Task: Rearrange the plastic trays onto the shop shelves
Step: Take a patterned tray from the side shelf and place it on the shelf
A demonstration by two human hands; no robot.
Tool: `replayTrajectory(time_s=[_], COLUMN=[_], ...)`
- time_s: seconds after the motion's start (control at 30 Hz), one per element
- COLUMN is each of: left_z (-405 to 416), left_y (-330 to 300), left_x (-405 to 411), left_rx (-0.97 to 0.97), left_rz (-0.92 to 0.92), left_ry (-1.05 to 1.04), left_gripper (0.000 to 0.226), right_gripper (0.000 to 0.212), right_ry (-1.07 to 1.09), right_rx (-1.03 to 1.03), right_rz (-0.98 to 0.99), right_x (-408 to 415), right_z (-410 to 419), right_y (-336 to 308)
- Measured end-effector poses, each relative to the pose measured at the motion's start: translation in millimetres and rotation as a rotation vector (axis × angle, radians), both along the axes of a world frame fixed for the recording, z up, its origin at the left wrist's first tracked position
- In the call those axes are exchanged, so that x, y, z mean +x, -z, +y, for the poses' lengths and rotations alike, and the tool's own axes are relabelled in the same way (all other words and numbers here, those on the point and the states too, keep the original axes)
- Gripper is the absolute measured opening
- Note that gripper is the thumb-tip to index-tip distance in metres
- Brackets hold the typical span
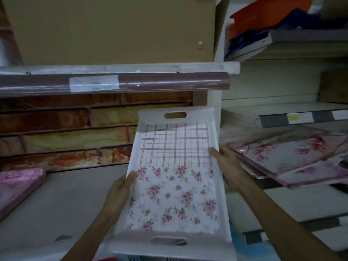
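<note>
Both hands gripped the white floral tray (175,185) by its long sides, left hand (120,191) and right hand (227,166), held above the grey shelf (56,200).

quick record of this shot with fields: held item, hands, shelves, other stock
held item: white floral-and-plaid tray with handle slots at both ends, held lengthwise away from the person
left hand: left hand grips the tray's left rim, thumb over the edge
right hand: right hand grips the right rim, thumb inside
shelf ahead: grey shelf, pink tray stack at its left end
right shelf: pink blossom trays lying tilted and overlapping
above: cardboard box on the upper shelf
</note>
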State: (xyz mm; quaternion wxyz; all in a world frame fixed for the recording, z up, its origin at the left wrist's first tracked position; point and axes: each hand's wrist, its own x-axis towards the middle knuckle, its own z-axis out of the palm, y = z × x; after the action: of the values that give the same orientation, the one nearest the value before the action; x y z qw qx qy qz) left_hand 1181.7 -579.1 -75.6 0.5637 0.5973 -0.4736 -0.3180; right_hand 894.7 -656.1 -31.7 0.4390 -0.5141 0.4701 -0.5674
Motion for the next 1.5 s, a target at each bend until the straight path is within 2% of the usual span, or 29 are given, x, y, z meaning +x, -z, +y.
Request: replayTrajectory(time_s=[0.17, 0.33, 0.5, 0.77, 1.0, 1.13, 1.5], left_z=[-18.0, -42.4, -64.3, -86.8, -90.6, -93.0, -97.8], left_y=[-1.2, 4.2, 16.3, 40.6, 64.9, 69.7, 79.0], left_x=[14.1, 23.9, 34.1, 44.7, 42.7, 41.3, 42.2], left_rx=[0.011, 0.008, -0.013, 0.135, 0.171, 0.183, 0.23], left_rz=[0.044, 0.008, -0.171, -0.422, -0.489, -0.5, -0.604], left_ry=[-0.08, -0.11, -0.12, -0.15, -0.133, -0.142, -0.143], left_gripper=[0.033, 0.038, 0.032, 0.031, 0.033, 0.032, 0.031], right_gripper=[0.015, 0.032, 0.045, 0.046, 0.035, 0.035, 0.025], right_ry=[-0.108, -0.154, -0.107, -0.081, -0.062, -0.074, -0.03], right_rx=[0.008, 0.0, -0.003, 0.156, 0.161, 0.158, 0.163], right_rz=[0.097, 0.233, 0.335, 0.487, 0.594, 0.628, 0.672], right_x=[21.1, 27.8, 36.0, 46.2, 41.0, 38.1, 32.3], right_z=[-0.5, -7.8, -26.6, -50.5, -55.3, -55.6, -62.4], right_y=[10.0, 21.5, 43.1, 83.2, 104.1, 109.8, 123.7])
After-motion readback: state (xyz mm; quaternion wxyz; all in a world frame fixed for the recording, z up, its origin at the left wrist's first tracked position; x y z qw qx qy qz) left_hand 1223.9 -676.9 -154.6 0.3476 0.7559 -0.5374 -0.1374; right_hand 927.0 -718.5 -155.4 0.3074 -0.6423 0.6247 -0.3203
